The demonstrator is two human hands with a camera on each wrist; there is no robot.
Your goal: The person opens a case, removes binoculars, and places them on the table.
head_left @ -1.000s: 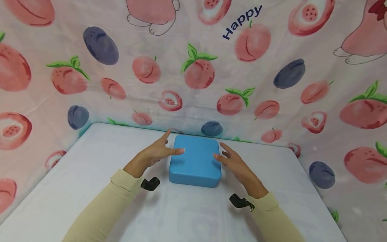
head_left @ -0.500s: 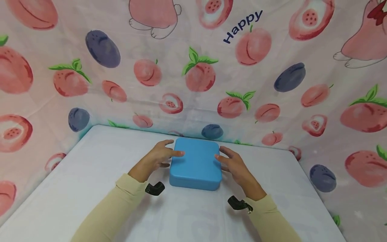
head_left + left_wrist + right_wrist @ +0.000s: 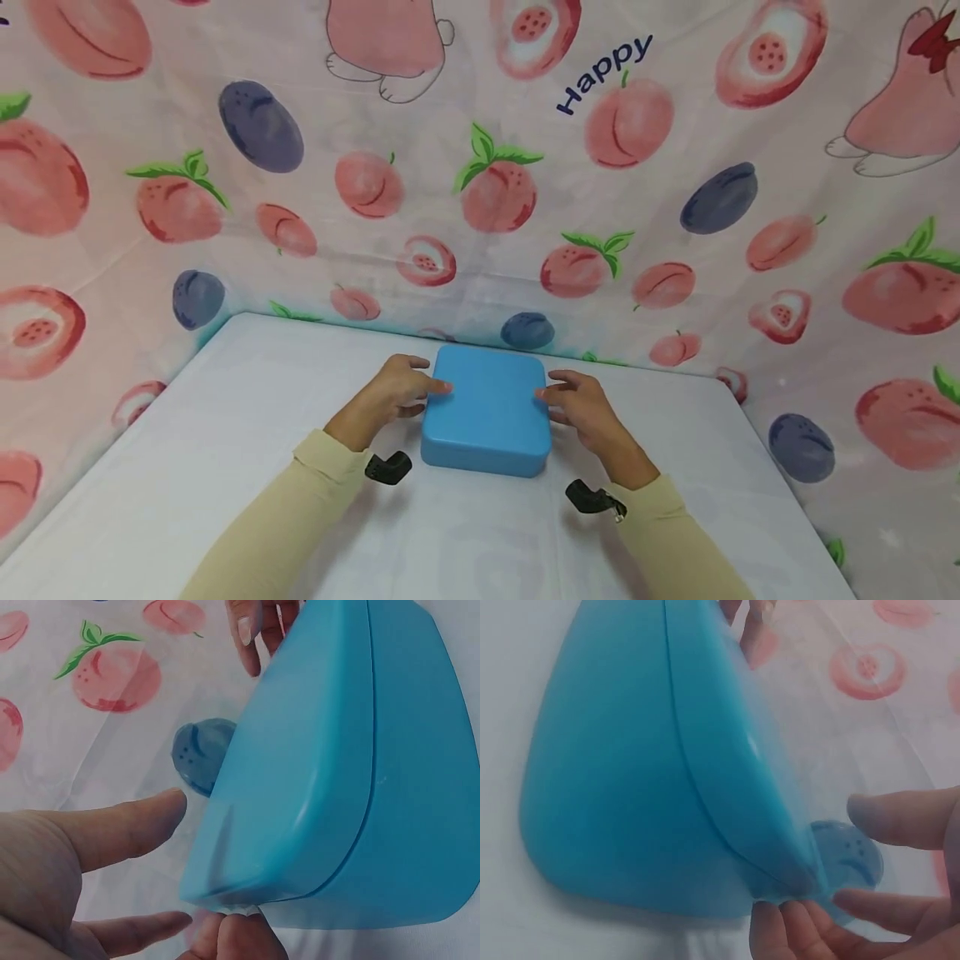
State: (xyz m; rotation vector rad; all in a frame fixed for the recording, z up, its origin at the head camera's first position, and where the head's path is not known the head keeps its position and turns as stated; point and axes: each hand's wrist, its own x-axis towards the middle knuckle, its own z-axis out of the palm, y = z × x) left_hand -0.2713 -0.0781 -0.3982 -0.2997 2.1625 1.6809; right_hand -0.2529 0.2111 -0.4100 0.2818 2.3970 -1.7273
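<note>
A blue box [image 3: 487, 408] with rounded corners lies flat on the white-covered table. In the left wrist view, a seam separates its lid [image 3: 300, 780] from the lower body [image 3: 420, 780]. My left hand [image 3: 397, 390] is at the box's left side. Its lower fingertips [image 3: 244, 934] touch the side near the seam, while thumb and index finger stand off the lid. At the opposite side, my right hand [image 3: 585, 407] has its lower fingertips [image 3: 769, 922] against the box near the seam. The right thumb [image 3: 900, 817] is raised clear of the lid. What is inside the box is hidden.
Behind the table hangs a curtain [image 3: 450, 192] printed with peaches and dark blue fruit. It also runs down the left and right sides. The white table [image 3: 480, 542] extends in front of the box. A black wrist mount [image 3: 388, 468] sits under the left sleeve, another [image 3: 588, 497] under the right.
Both hands have lowered against the box's sides, and their spread fingers have drawn inward. The box and backdrop sit slightly lower in the head view; the box stays in place on the table.
</note>
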